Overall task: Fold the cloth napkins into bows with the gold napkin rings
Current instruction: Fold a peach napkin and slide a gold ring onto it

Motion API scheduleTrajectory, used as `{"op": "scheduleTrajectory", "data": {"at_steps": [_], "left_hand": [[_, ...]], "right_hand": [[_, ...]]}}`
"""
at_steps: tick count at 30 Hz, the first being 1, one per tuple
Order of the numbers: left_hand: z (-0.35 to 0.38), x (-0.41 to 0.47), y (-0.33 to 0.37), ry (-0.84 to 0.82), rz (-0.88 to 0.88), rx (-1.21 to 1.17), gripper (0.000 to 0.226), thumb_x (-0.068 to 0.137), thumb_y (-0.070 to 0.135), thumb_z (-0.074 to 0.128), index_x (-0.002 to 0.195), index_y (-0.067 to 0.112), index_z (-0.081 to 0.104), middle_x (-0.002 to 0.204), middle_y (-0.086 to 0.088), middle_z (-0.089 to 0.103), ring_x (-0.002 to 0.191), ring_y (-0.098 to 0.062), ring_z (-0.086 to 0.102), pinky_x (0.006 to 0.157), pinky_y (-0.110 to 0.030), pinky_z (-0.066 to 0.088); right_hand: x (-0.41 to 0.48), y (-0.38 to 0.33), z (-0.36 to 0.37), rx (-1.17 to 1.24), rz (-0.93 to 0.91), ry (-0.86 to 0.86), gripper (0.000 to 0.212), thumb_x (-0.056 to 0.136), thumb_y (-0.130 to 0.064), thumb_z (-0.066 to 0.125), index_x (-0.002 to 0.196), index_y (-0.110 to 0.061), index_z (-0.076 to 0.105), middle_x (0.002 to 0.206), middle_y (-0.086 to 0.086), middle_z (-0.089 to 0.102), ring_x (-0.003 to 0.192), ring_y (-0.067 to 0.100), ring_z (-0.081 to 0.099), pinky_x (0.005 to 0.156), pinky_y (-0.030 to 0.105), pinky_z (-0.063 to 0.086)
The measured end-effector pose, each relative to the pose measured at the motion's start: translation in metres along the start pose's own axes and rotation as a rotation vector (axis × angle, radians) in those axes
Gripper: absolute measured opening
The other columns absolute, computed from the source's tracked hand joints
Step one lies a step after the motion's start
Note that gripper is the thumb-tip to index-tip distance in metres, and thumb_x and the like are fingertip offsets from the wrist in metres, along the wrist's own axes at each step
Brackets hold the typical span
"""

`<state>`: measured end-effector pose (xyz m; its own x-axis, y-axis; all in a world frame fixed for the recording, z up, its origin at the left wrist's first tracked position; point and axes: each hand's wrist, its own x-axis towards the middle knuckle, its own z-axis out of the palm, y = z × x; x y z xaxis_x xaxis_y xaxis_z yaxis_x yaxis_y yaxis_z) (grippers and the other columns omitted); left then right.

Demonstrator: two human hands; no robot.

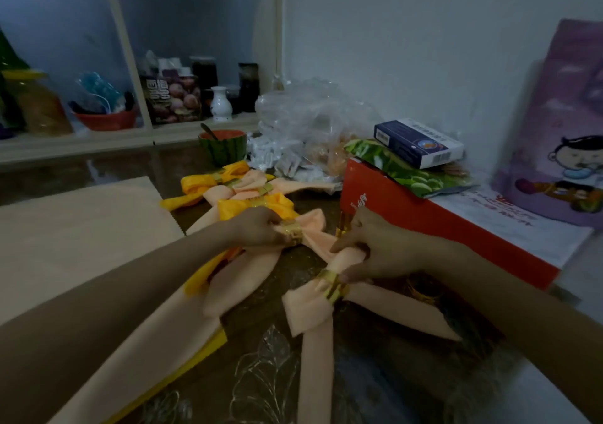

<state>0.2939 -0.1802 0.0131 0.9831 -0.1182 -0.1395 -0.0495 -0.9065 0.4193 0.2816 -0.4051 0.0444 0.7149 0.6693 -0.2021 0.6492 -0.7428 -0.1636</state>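
Finished napkin bows (pixel 248 192) lie in the middle, flat napkins (pixel 81 227) to their left, a cardboard box (pixel 424 221) to their right (snack bag (pixel 408 172) on it, small carton (pixel 421 143) on top); a watermelon half (pixel 223 146) sits behind.

Only the person's two arms show, both bare as far up as can be seen: the left forearm (pixel 107 296) and the right forearm (pixel 489 293) are long and slender, uncovered to the wrist. The left grip (pixel 257 227) and the right grip (pixel 368 250) are bare as well; in this dim light finer detail on the fingers cannot be told.
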Motion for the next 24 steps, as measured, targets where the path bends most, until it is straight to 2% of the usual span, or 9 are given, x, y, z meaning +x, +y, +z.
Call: {"op": "scheduleTrajectory", "data": {"at_steps": [5, 7, 9, 10, 12, 14, 16, 20, 24], "left_hand": [[0.005, -0.009, 0.004, 0.236, 0.011, 0.388, 0.028, 0.091, 0.034, 0.054, 0.104, 0.011, 0.060, 0.115, -0.012, 0.057, 0.103, -0.028, 0.053, 0.079, -0.035, 0.043], [0.008, -0.026, 0.026, 0.615, 0.222, 0.486, 0.022, 0.087, 0.021, 0.052, 0.100, 0.006, 0.063, 0.101, -0.015, 0.059, 0.094, -0.034, 0.057, 0.070, -0.039, 0.047], [0.012, -0.051, 0.056, 0.843, 0.575, 0.283, 0.024, 0.079, 0.022, 0.050, 0.082, 0.003, 0.066, 0.077, -0.014, 0.061, 0.070, -0.029, 0.061, 0.054, -0.034, 0.048], [0.019, -0.063, 0.072, 0.834, 0.734, 0.222, 0.021, 0.077, 0.022, 0.052, 0.078, 0.005, 0.066, 0.073, -0.011, 0.061, 0.065, -0.026, 0.059, 0.053, -0.030, 0.044], [0.040, -0.070, 0.102, 0.585, 0.881, 0.172, 0.014, 0.082, 0.016, 0.058, 0.090, 0.009, 0.067, 0.086, -0.007, 0.063, 0.077, -0.021, 0.058, 0.067, -0.025, 0.045], [0.067, -0.061, 0.127, 0.267, 0.788, 0.153, 0.029, 0.091, 0.025, 0.054, 0.116, 0.013, 0.061, 0.116, -0.007, 0.058, 0.104, -0.022, 0.052, 0.089, -0.034, 0.043], [0.087, -0.046, 0.142, 0.098, 0.684, 0.229, 0.041, 0.093, 0.037, 0.050, 0.128, 0.016, 0.053, 0.132, -0.008, 0.048, 0.120, -0.025, 0.041, 0.101, -0.041, 0.035], [0.103, -0.034, 0.150, 0.120, 0.672, 0.518, 0.031, 0.097, 0.024, 0.044, 0.125, 0.016, 0.055, 0.134, -0.007, 0.045, 0.126, -0.024, 0.033, 0.103, -0.038, 0.024], [0.078, -0.060, 0.144, 0.331, 0.665, 0.068, 0.014, 0.092, 0.017, 0.053, 0.097, 0.011, 0.065, 0.103, -0.005, 0.062, 0.101, -0.021, 0.052, 0.089, -0.035, 0.038]], "right_hand": [[0.019, 0.001, 0.013, 0.035, -0.026, 0.122, 0.038, 0.084, -0.048, 0.062, 0.115, -0.026, 0.064, 0.103, -0.001, 0.036, 0.099, 0.013, 0.036, 0.084, 0.026, 0.036], [0.024, -0.001, 0.012, 0.131, -0.069, 0.170, 0.028, 0.086, -0.041, 0.062, 0.102, -0.020, 0.070, 0.089, -0.010, 0.044, 0.082, 0.004, 0.042, 0.069, 0.021, 0.035], [0.023, 0.000, 0.002, 0.279, -0.135, 0.252, 0.022, 0.091, -0.019, 0.059, 0.073, -0.014, 0.069, 0.060, -0.016, 0.052, 0.057, -0.001, 0.048, 0.056, 0.012, 0.031], [0.023, 0.004, -0.006, 0.302, -0.134, 0.293, 0.029, 0.092, -0.010, 0.055, 0.066, -0.017, 0.066, 0.058, -0.016, 0.056, 0.057, -0.003, 0.052, 0.057, 0.012, 0.034], [0.022, 0.011, -0.019, 0.259, -0.075, 0.329, 0.026, 0.093, -0.005, 0.050, 0.084, -0.018, 0.071, 0.089, -0.008, 0.069, 0.081, -0.003, 0.059, 0.076, 0.020, 0.047], [0.018, 0.014, -0.024, 0.204, -0.016, 0.330, 0.031, 0.094, -0.004, 0.047, 0.101, -0.021, 0.071, 0.114, 0.003, 0.066, 0.101, 0.016, 0.061, 0.091, 0.038, 0.049], [0.012, 0.011, -0.024, 0.210, 0.002, 0.335, 0.034, 0.093, -0.002, 0.046, 0.099, -0.025, 0.072, 0.113, 0.002, 0.066, 0.097, 0.026, 0.062, 0.088, 0.048, 0.050], [-0.007, 0.000, -0.022, 0.291, -0.025, 0.392, 0.028, 0.092, 0.000, 0.051, 0.098, -0.017, 0.071, 0.105, -0.006, 0.061, 0.095, 0.014, 0.058, 0.082, 0.028, 0.051], [-0.025, -0.016, -0.032, 0.458, -0.031, 0.541, 0.013, 0.088, 0.001, 0.059, 0.088, -0.011, 0.059, 0.081, -0.007, 0.057, 0.069, 0.007, 0.053, 0.061, 0.007, 0.043]]}}
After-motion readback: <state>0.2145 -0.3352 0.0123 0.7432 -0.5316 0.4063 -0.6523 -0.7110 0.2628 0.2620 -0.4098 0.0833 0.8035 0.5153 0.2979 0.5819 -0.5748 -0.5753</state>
